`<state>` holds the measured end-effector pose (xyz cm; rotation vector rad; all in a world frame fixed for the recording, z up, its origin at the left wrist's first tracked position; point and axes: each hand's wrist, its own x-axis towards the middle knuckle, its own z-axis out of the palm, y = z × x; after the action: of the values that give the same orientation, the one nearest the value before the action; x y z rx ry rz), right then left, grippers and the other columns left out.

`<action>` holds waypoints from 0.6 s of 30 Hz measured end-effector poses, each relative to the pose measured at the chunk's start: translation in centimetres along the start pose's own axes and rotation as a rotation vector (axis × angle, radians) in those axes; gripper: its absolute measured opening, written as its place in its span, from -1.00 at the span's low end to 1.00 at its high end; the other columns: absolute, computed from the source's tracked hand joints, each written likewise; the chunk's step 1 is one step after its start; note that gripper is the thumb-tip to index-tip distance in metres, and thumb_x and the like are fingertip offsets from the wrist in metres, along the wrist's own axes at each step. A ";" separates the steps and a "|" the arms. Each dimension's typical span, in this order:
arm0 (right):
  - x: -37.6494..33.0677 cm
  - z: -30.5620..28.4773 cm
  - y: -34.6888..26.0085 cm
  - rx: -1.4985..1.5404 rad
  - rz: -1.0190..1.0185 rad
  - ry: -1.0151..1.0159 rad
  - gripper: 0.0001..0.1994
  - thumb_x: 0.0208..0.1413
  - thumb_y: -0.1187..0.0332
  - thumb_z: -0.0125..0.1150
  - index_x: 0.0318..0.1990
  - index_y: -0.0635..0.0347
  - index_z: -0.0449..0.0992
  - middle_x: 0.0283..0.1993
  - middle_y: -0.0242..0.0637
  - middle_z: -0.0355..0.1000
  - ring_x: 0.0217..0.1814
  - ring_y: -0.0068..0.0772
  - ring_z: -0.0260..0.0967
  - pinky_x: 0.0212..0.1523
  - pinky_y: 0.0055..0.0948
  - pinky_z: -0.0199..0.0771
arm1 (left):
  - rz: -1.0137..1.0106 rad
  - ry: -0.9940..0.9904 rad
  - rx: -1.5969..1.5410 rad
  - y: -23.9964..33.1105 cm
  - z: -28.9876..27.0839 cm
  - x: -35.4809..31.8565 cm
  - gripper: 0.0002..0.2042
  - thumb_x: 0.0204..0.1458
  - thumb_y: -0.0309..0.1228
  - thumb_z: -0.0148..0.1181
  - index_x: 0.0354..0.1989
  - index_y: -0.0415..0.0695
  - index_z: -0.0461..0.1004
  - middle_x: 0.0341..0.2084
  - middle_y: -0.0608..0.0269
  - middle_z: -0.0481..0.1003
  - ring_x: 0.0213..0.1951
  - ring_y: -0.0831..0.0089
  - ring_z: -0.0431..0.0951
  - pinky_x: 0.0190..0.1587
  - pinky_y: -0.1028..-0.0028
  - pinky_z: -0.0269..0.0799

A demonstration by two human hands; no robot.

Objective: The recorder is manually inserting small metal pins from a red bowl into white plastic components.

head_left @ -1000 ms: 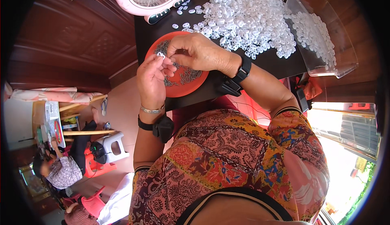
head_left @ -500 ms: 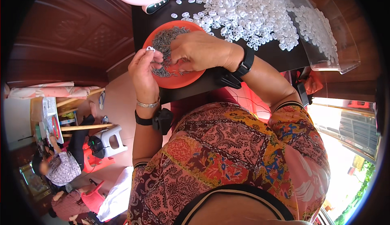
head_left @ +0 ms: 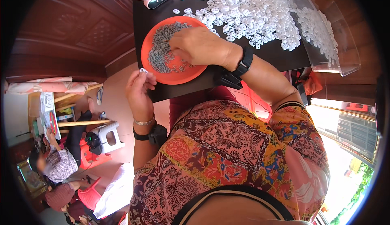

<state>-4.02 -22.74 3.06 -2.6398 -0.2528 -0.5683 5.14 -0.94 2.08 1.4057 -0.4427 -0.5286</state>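
Head view: left hand (head_left: 140, 90) pinches 1 white piece (head_left: 143, 70) at its fingertips, likely light, stiff, best held by the rim; right hand (head_left: 205, 48) curls over grey screw-like pieces (head_left: 161, 46), grip too hidden to tell.

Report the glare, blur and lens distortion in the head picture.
Head view: bright opening at lower right blown out white; head view: right hand over the orange plate looks slightly smeared; head view: black fisheye corners, edges bending near the rim.
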 end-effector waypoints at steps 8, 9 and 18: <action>0.6 -0.8 0.4 0.457 0.242 0.098 -0.70 0.25 0.21 0.00 -0.44 0.23 0.35 -0.62 -0.32 0.26 -0.56 -0.40 0.24 -0.48 -0.39 0.25 | -0.169 -0.075 -0.076 -0.2 2.0 -0.6 -0.80 0.12 -0.37 0.00 -0.37 -0.24 0.48 -0.55 0.26 0.49 -0.52 0.55 0.44 -0.43 0.59 0.31; 0.5 -0.8 0.6 0.564 0.289 0.079 -0.68 0.27 0.20 -0.01 -0.47 0.23 0.32 -0.63 -0.40 0.23 -0.57 -0.54 0.19 -0.50 -0.45 0.23 | -0.164 -0.076 -0.079 -0.1 2.2 -0.5 -0.80 0.12 -0.37 0.00 -0.37 -0.24 0.48 -0.55 0.26 0.49 -0.52 0.55 0.44 -0.43 0.59 0.31; 0.5 -1.5 0.3 1.116 0.287 0.064 -0.84 0.25 0.35 0.04 -0.34 0.23 0.38 -0.42 -0.49 0.32 -0.41 -0.70 0.21 -0.38 -0.65 0.27 | 0.018 -0.171 -0.087 2.4 5.6 1.8 -0.81 0.11 -0.35 0.02 -0.41 -0.20 0.48 -0.66 0.41 0.36 -0.64 0.70 0.26 -0.59 0.68 0.10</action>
<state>-3.98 -23.65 4.38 -1.5326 -0.1084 -0.2734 3.53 -6.31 5.14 1.2767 -0.5628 -0.6494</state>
